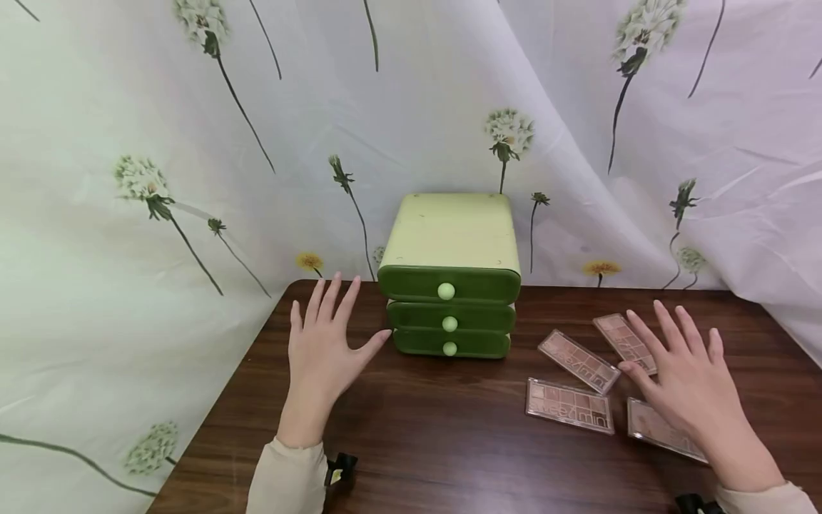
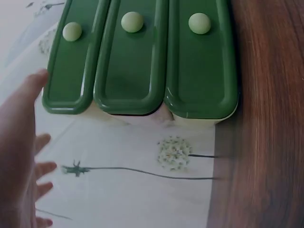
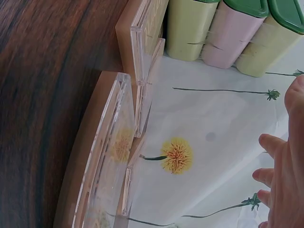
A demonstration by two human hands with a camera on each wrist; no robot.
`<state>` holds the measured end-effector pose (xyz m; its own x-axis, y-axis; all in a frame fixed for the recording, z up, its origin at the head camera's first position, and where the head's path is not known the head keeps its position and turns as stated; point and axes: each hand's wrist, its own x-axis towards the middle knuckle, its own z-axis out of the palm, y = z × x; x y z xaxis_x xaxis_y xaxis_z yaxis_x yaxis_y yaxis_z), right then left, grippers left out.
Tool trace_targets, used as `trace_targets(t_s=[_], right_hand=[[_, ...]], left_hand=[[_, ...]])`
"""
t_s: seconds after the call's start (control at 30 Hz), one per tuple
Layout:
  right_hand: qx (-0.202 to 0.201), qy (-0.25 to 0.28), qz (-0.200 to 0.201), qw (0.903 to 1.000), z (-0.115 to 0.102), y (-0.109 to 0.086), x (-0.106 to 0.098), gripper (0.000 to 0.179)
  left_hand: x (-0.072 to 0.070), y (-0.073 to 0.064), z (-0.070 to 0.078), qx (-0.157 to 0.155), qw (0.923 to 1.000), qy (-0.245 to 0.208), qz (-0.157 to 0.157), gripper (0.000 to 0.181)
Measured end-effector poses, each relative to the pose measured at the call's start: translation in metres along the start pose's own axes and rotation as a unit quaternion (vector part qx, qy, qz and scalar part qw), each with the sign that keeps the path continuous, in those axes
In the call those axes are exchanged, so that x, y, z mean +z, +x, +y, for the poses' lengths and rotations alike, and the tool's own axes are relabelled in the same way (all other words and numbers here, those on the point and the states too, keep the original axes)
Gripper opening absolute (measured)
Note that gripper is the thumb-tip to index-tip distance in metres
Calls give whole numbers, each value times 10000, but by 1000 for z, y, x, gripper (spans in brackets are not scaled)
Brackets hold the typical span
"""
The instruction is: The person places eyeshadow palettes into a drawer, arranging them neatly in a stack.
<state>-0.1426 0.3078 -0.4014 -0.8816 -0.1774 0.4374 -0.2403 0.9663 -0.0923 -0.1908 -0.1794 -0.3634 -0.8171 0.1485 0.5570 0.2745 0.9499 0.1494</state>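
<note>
Head view showed the left hand [image 1: 324, 360] left of the chest [image 1: 452, 228], its fingers spread apart in the air. The right hand [image 1: 693, 382], its fingers likewise apart, hung above four palettes [image 1: 568, 407]. These lay on the table [image 1: 424, 428], right of the chest: two far, two near, the near right one partly hidden by that hand. At the table's far side stood the chest, its three green drawers [image 1: 411, 284] stacked, each with a pale knob [image 1: 446, 290]. Behind it hung a flowered sheet [image 1: 398, 121].
</note>
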Motion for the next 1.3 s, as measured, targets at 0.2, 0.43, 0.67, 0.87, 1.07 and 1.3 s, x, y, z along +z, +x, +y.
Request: trace_targets(t_s=[0.2, 0.43, 0.67, 0.87, 1.07, 1.3], right_hand=[[24, 63, 19, 10000, -2, 0, 3, 73], [21, 84, -3, 10000, -3, -1, 4, 71], [-56, 103, -47, 9999, -6, -1, 4, 69], [-99, 123, -33, 9999, -10, 1, 5, 69], [-181, 168, 0, 9997, -13, -2, 6, 73], [-281, 287, -8, 9992, -18, -3, 8, 74]], left_hand=[[4, 9, -1, 292, 9980, -558, 100, 86], [11, 24, 4, 415, 9899, -1353, 10, 81], [21, 34, 4, 383, 9620, -2702, -94, 70], [32, 41, 4, 283, 9198, -3909, -201, 64], [38, 52, 9, 228, 8753, -4826, -210, 55], [24, 56, 17, -189, 8346, -5496, -304, 49]])
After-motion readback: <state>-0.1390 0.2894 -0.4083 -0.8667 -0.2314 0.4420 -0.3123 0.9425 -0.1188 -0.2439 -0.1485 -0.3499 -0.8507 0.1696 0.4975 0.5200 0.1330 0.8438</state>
